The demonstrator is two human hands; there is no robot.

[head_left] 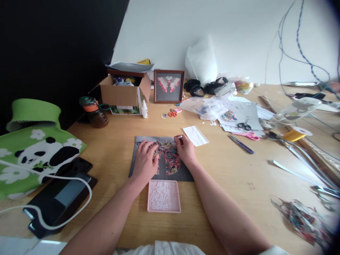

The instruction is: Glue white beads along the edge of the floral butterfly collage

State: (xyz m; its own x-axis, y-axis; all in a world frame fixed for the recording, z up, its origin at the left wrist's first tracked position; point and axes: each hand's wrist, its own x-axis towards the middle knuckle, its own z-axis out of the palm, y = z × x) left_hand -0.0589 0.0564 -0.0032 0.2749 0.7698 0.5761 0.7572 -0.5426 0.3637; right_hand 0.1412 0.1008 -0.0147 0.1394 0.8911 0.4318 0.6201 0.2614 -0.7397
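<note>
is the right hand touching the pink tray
Apart: the head view shows part of the grey sheet lying bare between the right hand and the pink tray.

Bench (225, 173), left: panda pouch (47, 154); white cable (90, 193) crosses pouch and black devices (47, 200) | Rear left: bottle (98, 117) beside open carton (120, 95) | Rear center: framed picture (169, 86), upright; white bag (202, 60) behind black coils (197, 91) | Right: purple-handled tool (241, 144) near pink scissors (251, 136); yellow spool (294, 134) | Front right: loose heap of scraps (302, 217).
</note>
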